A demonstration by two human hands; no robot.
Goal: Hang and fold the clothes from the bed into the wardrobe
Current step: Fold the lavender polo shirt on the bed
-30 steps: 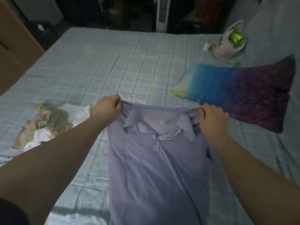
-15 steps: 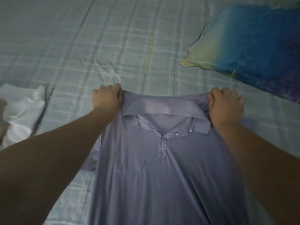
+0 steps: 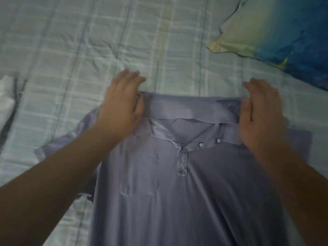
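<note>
A lilac polo shirt (image 3: 177, 201) lies face up on the checked bedsheet (image 3: 124, 41), collar toward the far side, with a chest pocket and two small buttons showing. My left hand (image 3: 120, 107) is over the shirt's left shoulder beside the collar, fingers extended and relaxed. My right hand (image 3: 260, 112) is over the right shoulder at the collar's other end, fingers likewise straightened. Neither hand grips the cloth. The shirt's lower part runs out of the frame at the bottom.
A blue, yellow and purple pillow (image 3: 284, 36) lies at the upper right of the bed. A piece of white cloth (image 3: 7, 96) lies at the left edge.
Both hands have let go of the shirt's shoulders and opened their fingers. The shirt now lies flat on the bed. The camera has come closer and tilted down.
</note>
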